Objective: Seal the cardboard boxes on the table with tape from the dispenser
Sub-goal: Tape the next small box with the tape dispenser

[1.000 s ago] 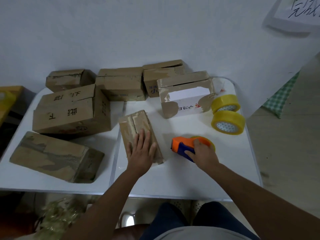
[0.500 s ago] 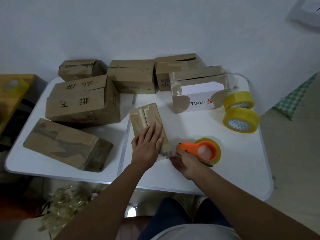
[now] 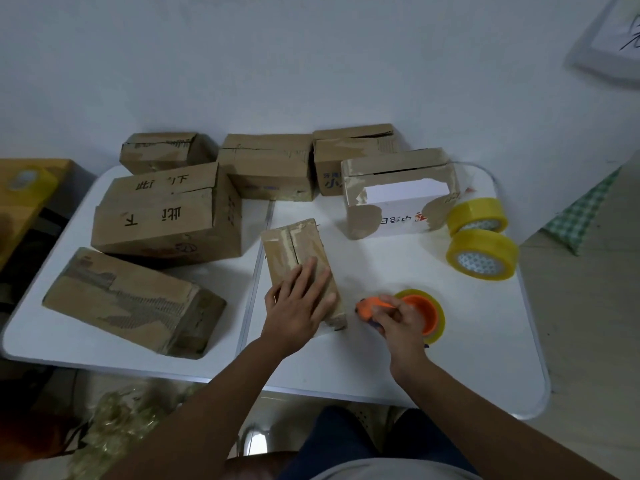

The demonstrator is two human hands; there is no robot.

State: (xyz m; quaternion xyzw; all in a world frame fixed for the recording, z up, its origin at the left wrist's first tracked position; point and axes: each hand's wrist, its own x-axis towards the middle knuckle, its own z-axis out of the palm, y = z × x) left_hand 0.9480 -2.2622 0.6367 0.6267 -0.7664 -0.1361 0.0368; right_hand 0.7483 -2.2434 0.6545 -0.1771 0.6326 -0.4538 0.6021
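Observation:
A small narrow cardboard box (image 3: 294, 244) lies in the middle of the white table (image 3: 467, 358), its top seam running away from me. My left hand (image 3: 298, 303) presses flat on the box's near end, fingers spread. Just right of it lies an orange tape dispenser (image 3: 422, 311) with a yellow roll, flat on the table. My right hand (image 3: 393, 320) grips the dispenser's handle end, close to the box's near right corner.
Several more cardboard boxes stand behind and to the left: a big one (image 3: 166, 216), a long flat one (image 3: 131, 301), three along the wall (image 3: 270, 164). A torn white box (image 3: 401, 195) and two spare yellow tape rolls (image 3: 483, 254) sit at the right.
My right hand turned the dispenser flat and moved it toward the box's near corner, then took hold of its handle end. My left hand stayed pressing on the box.

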